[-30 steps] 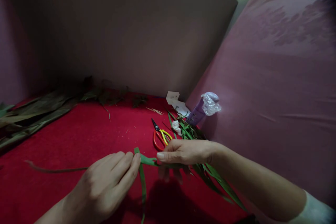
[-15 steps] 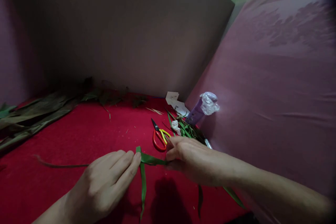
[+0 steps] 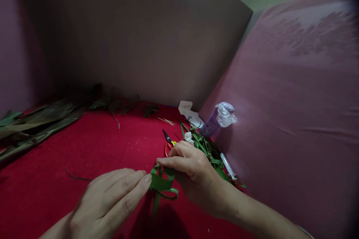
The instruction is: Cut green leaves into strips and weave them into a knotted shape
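Between my hands a green leaf strip (image 3: pixel 162 182) is bent into a loop, with a narrow tail hanging below it. My left hand (image 3: pixel 114 198) is closed, thumb and fingers pinching the strip at the left side of the loop. A thin brown stem (image 3: pixel 77 176) sticks out to the left behind this hand. My right hand (image 3: pixel 193 175) is closed too, its fingertips pinching the strip at the top of the loop. Just beyond the right hand lie scissors (image 3: pixel 167 142) with red and yellow handles, partly hidden by its fingers.
Leaf scraps (image 3: pixel 206 145) are heaped at the right, near a white syringe-like tube (image 3: pixel 228 167). Behind them stand a purple container (image 3: pixel 209 124) with clear plastic on top, white papers (image 3: pixel 193 117) and thin sticks (image 3: pixel 166 121). Long leaves (image 3: pixel 47 123) lie on the red cloth (image 3: pixel 112 149) at left.
My right hand has moved left, close to my left hand, bringing the stretched strip round into a loop. It now covers more of the scissors' handles.
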### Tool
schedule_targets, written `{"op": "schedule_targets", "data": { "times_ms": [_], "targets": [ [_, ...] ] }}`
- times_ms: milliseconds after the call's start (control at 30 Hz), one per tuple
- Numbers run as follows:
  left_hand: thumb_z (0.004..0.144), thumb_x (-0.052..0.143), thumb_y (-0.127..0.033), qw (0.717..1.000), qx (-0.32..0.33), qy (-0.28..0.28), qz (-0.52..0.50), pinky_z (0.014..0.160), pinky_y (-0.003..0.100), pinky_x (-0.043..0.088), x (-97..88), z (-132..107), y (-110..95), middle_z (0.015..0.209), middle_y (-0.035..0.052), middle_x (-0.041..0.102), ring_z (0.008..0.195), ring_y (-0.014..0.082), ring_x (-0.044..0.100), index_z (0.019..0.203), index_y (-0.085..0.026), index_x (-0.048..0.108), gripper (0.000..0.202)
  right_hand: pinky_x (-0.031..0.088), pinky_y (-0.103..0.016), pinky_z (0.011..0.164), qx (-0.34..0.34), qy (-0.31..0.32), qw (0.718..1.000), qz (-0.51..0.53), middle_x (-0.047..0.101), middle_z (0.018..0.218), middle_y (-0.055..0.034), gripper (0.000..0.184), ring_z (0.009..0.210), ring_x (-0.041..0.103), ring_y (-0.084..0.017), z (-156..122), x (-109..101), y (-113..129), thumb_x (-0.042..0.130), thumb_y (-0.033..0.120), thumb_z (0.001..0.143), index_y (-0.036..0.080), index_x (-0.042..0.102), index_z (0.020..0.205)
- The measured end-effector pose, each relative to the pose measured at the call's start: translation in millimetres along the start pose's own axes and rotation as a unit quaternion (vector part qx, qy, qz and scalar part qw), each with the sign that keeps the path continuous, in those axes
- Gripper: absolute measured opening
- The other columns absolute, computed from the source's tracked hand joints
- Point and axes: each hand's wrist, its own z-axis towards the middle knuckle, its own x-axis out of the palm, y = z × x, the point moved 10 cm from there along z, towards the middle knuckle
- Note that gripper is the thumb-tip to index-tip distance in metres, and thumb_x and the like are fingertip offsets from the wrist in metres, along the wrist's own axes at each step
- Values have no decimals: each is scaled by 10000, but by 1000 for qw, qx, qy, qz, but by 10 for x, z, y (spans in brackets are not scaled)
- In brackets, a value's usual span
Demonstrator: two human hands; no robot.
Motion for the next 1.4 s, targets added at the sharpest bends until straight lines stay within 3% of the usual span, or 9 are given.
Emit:
{"op": "schedule_targets", "data": {
  "times_ms": [200, 433, 533, 767, 900, 967, 1067, 1233, 1400],
  "targets": [
    [875, 424, -136, 1000, 4, -12, 24, 890, 284, 457, -56, -11, -16, 1061, 16, 680, 987, 162, 595, 1308, -278, 403, 456, 420, -293, 658, 0, -30, 989, 146, 592, 708, -33, 138, 672, 527, -147, -22, -2, 61, 513, 141, 841, 181, 637, 888],
    [835, 457, -79, 995, 24, -76, 55, 781, 240, 526, -143, 93, -19, 931, 12, 719, 848, 129, 651, 1192, -242, 535, 400, 447, -299, 679, 39, -57, 961, 268, 620, 723, -35, 118, 689, 557, -146, -106, 88, -109, 544, 150, 826, 180, 656, 851],
    [803, 493, -64, 994, 41, -65, 73, 785, 221, 517, -127, 135, -51, 882, 7, 725, 826, 117, 653, 1082, -209, 602, 332, 449, -300, 645, 25, -84, 951, 297, 619, 701, -39, 103, 670, 555, -150, -124, 62, -132, 550, 180, 821, 171, 653, 824],
    [791, 495, -51, 994, 54, -33, 88, 809, 224, 506, -51, 79, -30, 922, -15, 718, 857, 113, 646, 1168, -239, 550, 425, 467, -295, 637, 11, -72, 949, 305, 614, 697, -26, 89, 663, 548, -139, -130, 92, -119, 540, 152, 815, 175, 625, 801],
    [821, 477, -74, 995, 58, -51, 60, 777, 212, 511, -99, 147, -89, 896, -3, 716, 840, 113, 643, 1217, -231, 511, 428, 475, -292, 655, -2, -53, 956, 287, 613, 715, -32, 103, 678, 551, -133, -122, 117, -96, 518, 178, 847, 168, 612, 807],
    [835, 445, -61, 998, 47, -28, 37, 755, 214, 517, -61, 200, -84, 886, 16, 713, 819, 113, 643, 1235, -209, 493, 429, 478, -291, 667, -15, -40, 961, 273, 616, 724, -37, 138, 685, 553, -130, -116, 132, -65, 482, 187, 872, 162, 609, 824],
    [833, 441, -45, 998, 47, -35, 21, 739, 223, 522, -67, 228, -82, 892, 21, 710, 817, 120, 642, 1231, -219, 496, 438, 478, -286, 673, -49, -29, 966, 253, 608, 739, -46, 180, 699, 552, -130, -114, 138, 14, 445, 187, 883, 156, 618, 845],
    [831, 456, -50, 999, 35, -23, -2, 688, 217, 523, -8, 211, -45, 897, 38, 700, 803, 128, 638, 1268, -231, 455, 473, 455, -204, 553, -8, -42, 958, 285, 534, 791, -33, 187, 637, 522, -90, -126, 166, -75, 466, 103, 835, 164, 643, 830],
    [858, 436, -92, 999, 29, -28, 0, 628, 202, 510, -38, 280, -48, 833, 36, 688, 744, 123, 629, 1261, -254, 465, 435, 478, -261, 681, -4, -35, 955, 293, 590, 795, -37, 172, 742, 566, -121, -152, 157, -107, 443, 71, 849, 153, 587, 895]
  ]
}}
